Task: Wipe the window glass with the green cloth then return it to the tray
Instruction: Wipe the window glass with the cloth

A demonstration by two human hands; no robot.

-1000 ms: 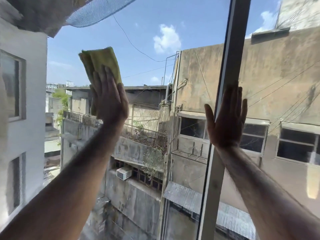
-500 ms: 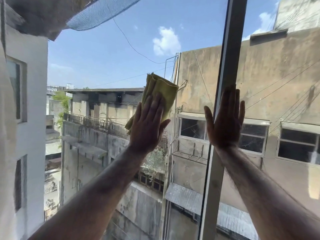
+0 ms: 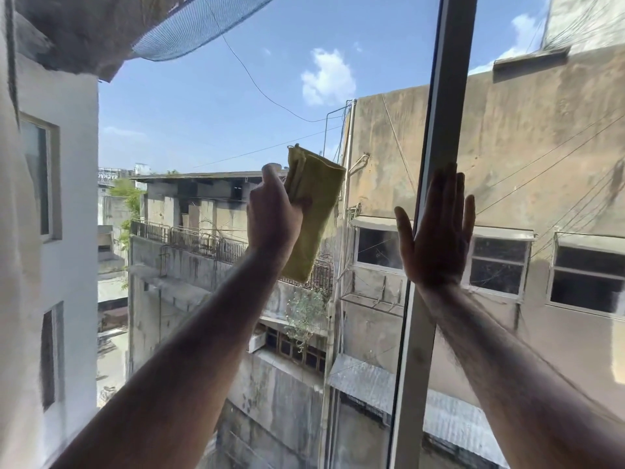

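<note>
The folded green cloth [image 3: 316, 211] hangs in front of the window glass [image 3: 209, 130] near the middle of the left pane. My left hand [image 3: 272, 214] is closed around the cloth's left edge, knuckles toward me, thumb up. My right hand [image 3: 436, 231] lies flat with fingers spread against the glass and the grey upright window frame [image 3: 443, 106], holding nothing. The tray is out of view.
The grey frame post runs from top to bottom right of centre and splits the window into two panes. Outside are concrete buildings, cables, a blue net at the top left and blue sky. A white wall edges the left side.
My left hand has carried the cloth from the upper left of the pane to its middle, and has turned from a flat palm on the cloth to a closed grip on it. My right hand stays put.
</note>
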